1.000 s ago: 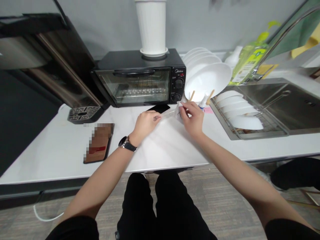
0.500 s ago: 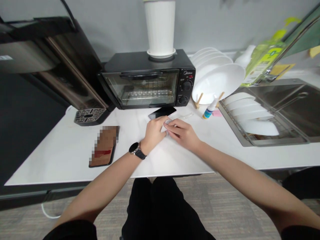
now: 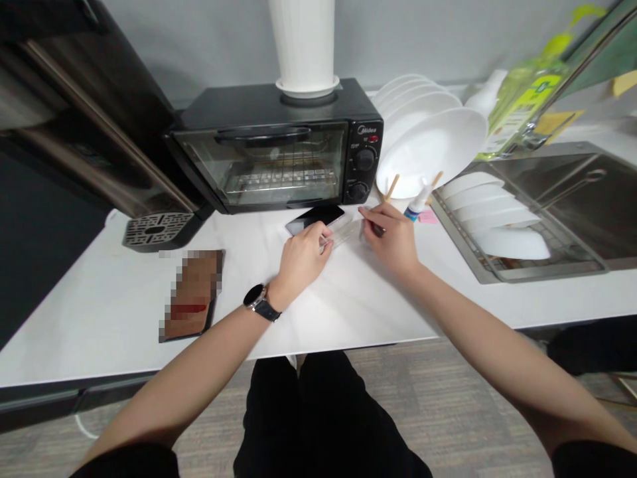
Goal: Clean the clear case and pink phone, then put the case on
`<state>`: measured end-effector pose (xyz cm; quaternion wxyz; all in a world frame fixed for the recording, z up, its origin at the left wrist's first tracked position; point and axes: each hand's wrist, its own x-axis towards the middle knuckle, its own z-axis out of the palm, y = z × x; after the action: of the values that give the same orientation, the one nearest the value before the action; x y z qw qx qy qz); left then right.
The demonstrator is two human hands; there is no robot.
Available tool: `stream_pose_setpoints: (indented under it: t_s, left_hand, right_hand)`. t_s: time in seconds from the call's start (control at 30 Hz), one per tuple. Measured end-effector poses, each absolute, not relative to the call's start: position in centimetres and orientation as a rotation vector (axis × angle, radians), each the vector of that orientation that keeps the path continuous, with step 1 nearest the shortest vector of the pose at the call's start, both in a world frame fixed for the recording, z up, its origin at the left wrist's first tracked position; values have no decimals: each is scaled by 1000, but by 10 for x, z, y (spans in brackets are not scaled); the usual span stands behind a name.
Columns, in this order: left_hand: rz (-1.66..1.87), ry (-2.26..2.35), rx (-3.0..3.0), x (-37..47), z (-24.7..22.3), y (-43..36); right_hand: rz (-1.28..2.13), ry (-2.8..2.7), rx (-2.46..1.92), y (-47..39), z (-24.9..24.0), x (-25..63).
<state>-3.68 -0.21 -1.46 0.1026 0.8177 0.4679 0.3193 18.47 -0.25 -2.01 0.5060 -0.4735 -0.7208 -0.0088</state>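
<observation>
My left hand, with a black watch on its wrist, pinches a thin clear strip above the white counter. My right hand is to the right of it, fingers curled and pressed together near the strip's far end; what they hold, if anything, I cannot make out. Behind my left hand lies a dark phone, partly covered by the fingers. A small spray bottle with a blue label stands just behind my right hand, next to a pink piece.
A black toaster oven carries a white pot. Left are a coffee machine and a larger phone lying on the counter. White plates stand in a rack; at right, a sink with bowls.
My hands have moved apart, the right one going right and slightly back. The clear strip that lay on the counter is now at my left fingers. The view has shifted somewhat.
</observation>
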Motion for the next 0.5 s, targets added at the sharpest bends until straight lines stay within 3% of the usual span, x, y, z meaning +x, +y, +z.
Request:
stream_pose_setpoints:
  t_s: [0.27,0.5]
  left_hand:
    - [868,1401,2439,-37,-15,-6]
    - [859,1421,2442,-36,-15,-5]
  right_hand:
    - [-23,-2022,-696,-26,-24,138]
    - [10,-1921,-933,-14,-22,165]
